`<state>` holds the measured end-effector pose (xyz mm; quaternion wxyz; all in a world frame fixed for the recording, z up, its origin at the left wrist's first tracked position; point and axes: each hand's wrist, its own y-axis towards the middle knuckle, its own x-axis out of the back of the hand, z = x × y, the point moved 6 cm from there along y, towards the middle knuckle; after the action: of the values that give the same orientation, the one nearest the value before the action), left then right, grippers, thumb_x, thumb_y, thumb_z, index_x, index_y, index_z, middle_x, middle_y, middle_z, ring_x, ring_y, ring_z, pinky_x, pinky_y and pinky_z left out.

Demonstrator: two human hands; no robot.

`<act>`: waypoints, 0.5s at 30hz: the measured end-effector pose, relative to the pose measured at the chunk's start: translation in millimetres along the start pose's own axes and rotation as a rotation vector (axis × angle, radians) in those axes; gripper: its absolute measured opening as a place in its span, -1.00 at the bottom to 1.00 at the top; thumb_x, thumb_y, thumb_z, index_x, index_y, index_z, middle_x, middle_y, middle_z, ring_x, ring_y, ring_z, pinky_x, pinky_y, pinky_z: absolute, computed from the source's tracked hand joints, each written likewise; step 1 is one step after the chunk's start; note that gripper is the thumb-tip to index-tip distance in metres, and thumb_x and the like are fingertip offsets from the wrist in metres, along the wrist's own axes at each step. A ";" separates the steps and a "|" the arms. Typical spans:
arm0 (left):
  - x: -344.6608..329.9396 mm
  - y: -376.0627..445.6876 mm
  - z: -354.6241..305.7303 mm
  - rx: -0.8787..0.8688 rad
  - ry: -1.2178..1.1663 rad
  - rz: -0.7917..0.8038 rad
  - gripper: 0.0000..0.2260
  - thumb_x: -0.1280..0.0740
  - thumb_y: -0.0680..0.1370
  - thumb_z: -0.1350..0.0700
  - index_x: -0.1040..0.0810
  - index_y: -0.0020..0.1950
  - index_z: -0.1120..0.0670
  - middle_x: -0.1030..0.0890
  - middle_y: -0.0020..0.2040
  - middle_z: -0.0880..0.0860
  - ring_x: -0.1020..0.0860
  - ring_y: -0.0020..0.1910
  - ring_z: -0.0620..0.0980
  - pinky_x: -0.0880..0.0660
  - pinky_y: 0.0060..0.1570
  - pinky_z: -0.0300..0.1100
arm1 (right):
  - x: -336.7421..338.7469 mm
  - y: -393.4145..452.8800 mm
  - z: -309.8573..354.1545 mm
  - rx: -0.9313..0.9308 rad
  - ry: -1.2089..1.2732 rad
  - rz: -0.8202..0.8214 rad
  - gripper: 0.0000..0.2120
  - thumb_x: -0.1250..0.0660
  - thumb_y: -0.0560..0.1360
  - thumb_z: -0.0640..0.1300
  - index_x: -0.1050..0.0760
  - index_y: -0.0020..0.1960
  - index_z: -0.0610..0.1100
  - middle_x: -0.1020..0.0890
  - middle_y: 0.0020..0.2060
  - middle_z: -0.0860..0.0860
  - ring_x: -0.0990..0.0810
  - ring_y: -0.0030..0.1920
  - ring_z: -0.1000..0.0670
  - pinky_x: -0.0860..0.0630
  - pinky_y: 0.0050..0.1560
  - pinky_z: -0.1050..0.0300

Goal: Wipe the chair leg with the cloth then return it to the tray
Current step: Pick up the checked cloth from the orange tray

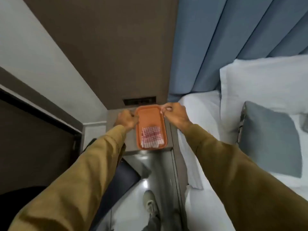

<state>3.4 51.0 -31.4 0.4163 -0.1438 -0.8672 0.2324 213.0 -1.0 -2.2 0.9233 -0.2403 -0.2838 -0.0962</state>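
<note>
An orange tray [148, 114] rests on a small grey bedside table [131, 144]. A folded red-and-white checked cloth [151, 136] lies in the near half of the tray. My left hand [127, 120] is closed on the tray's left rim. My right hand [175, 115] pinches the tray's far right corner. Both arms wear mustard sleeves. No chair leg can be made out with certainty.
A bed with white sheets, white pillow [263, 84] and a grey-blue cushion [270, 139] lies to the right. A blue padded headboard [233, 44] rises behind. A dark chair-like object [123, 177] sits low left. My shoe [150, 202] stands on the glossy floor.
</note>
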 end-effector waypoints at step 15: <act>-244.6 201.5 187.0 0.295 -0.163 0.036 -0.72 -0.28 0.67 0.18 -0.71 0.30 0.15 -0.67 0.36 0.25 -0.58 0.43 0.29 -0.53 0.51 0.09 | -229.8 172.2 -281.5 -0.377 0.045 0.168 -0.58 -0.40 0.64 -0.02 -0.57 0.47 -0.09 -0.72 0.38 -0.11 -0.67 0.42 -0.23 -0.53 0.38 0.12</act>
<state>16.8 61.1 -398.9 0.3570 -0.0773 -0.8518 0.3756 213.0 17.3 -403.8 0.8727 -0.4297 -0.2191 -0.0755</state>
